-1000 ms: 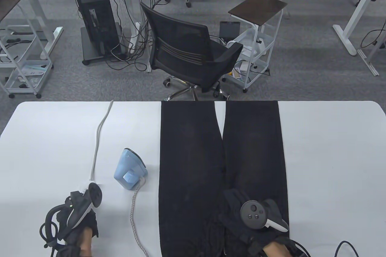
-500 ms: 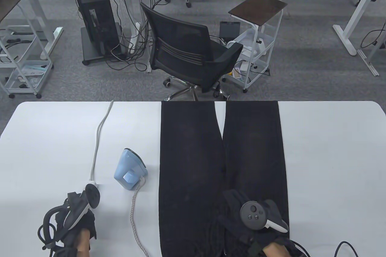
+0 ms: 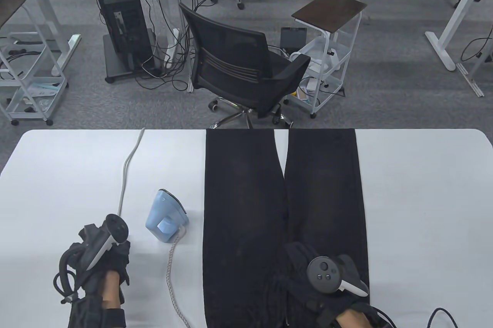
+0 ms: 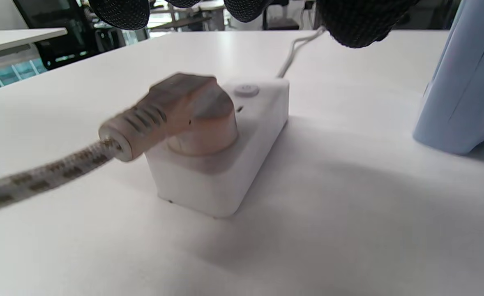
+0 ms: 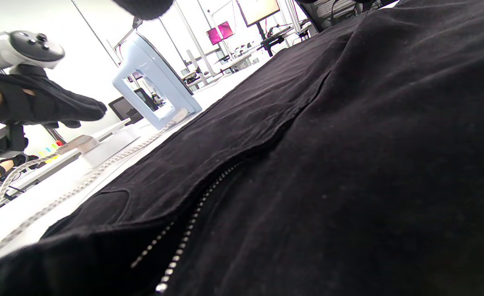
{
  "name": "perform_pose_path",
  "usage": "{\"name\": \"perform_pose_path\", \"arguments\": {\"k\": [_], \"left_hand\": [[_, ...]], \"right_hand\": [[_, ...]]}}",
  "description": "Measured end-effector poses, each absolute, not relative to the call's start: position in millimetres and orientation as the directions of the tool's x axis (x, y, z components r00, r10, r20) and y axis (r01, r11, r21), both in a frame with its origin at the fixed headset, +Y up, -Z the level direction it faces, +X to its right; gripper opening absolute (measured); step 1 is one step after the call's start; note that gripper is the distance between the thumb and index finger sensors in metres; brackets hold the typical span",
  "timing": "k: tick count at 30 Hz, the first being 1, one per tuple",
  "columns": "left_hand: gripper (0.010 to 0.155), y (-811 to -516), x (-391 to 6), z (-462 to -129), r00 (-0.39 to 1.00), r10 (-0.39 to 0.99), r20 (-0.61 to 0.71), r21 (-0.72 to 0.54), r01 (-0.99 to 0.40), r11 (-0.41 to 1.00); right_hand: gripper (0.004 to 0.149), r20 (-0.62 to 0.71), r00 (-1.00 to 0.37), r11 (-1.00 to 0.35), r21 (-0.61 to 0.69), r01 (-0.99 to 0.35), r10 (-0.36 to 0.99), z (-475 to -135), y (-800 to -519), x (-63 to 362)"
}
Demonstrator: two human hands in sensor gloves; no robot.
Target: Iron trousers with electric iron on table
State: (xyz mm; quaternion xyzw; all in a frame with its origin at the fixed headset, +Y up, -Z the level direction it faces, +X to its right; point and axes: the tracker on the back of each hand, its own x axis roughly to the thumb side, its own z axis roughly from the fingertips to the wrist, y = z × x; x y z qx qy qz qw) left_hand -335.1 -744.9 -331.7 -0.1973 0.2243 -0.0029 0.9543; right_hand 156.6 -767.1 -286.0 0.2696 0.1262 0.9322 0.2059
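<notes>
So the trousers (image 3: 283,208) lie flat on the counter (image 3: 423,197), right hand (image 3: 308,270) resting on them, fingers flat. Iron (image 3: 166,215) stands beside them, plugged in (image 4: 184,115). Left hand (image 3: 104,255) hovers open, holding nothing. No ironing yet, I think

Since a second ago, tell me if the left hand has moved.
Yes. The left hand has moved up the table toward the iron, now covering the power strip.

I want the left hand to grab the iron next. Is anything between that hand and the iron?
Nothing blocks it. The left hand hovers over the power strip, and the iron stands upright just past it, toward the trousers. Only bare table lies between strip and iron.
</notes>
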Motion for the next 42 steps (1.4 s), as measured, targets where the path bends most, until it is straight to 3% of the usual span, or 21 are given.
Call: {"name": "perform_pose_path", "arguments": {"k": [5, 8, 11, 14, 21, 26, 29, 33, 36, 40, 42], "left_hand": [[0.08, -772.6, -337.3, -338.5, 0.9, -0.097, -0.424, -0.478, -0.131, 0.869], [0.08, -779.2, -337.6, -339.1, 0.896, -0.093, -0.434, -0.468, -0.136, 0.873], [0.077, -775.6, -338.2, -343.7, 0.909, -0.134, -0.396, -0.467, -0.074, 0.881], [0.074, -771.4, -344.9, -348.7, 0.89, -0.041, -0.454, -0.453, -0.191, 0.871], [0.068, -765.1, -352.5, -357.4, 0.885, -0.024, -0.466, -0.466, -0.222, 0.857], [0.081, -753.0, -353.6, -356.9, 0.91, -0.013, -0.415, -0.517, -0.224, 0.826], [0.081, -728.7, -350.2, -353.7, 0.913, 0.049, -0.404, -0.361, -0.209, 0.909], [0.079, -684.5, -338.3, -348.8, 0.895, 0.261, -0.362, -0.096, -0.314, 0.945], [0.084, -663.4, -317.1, -344.8, 0.897, 0.398, -0.195, 0.072, -0.391, 0.917], [0.095, -672.8, -288.2, -338.8, 0.884, 0.464, -0.061, 0.236, -0.439, 0.867], [0.099, -690.9, -280.2, -338.9, 0.867, 0.494, -0.059, 0.242, -0.468, 0.85]], "right_hand": [[0.08, 0.453, -0.769, -0.883, 0.353, -0.31, 0.451, -286.1, -767.1, 157.3], [0.08, 0.46, -0.768, -0.885, 0.355, -0.301, 0.446, -285.6, -767.4, 156.4], [0.081, 0.466, -0.766, -0.886, 0.361, -0.292, 0.442, -284.3, -768.2, 154.3], [0.081, 0.469, -0.764, -0.884, 0.371, -0.285, 0.443, -283.5, -769.6, 152.0], [0.081, 0.454, -0.771, -0.881, 0.373, -0.29, 0.447, -286.5, -770.3, 153.5], [0.081, 0.45, -0.768, -0.878, 0.367, -0.306, 0.456, -286.3, -768.7, 155.8], [0.081, 0.451, -0.766, -0.877, 0.371, -0.306, 0.458, -287.5, -769.4, 155.4], [0.081, 0.456, -0.764, -0.877, 0.373, -0.301, 0.456, -287.2, -769.6, 154.3], [0.081, 0.463, -0.761, -0.879, 0.37, -0.3, 0.455, -286.3, -769.1, 153.0], [0.081, 0.466, -0.754, -0.873, 0.389, -0.295, 0.462, -286.2, -772.0, 150.9], [0.081, 0.465, -0.752, -0.868, 0.402, -0.29, 0.467, -286.6, -773.9, 150.2]]}}
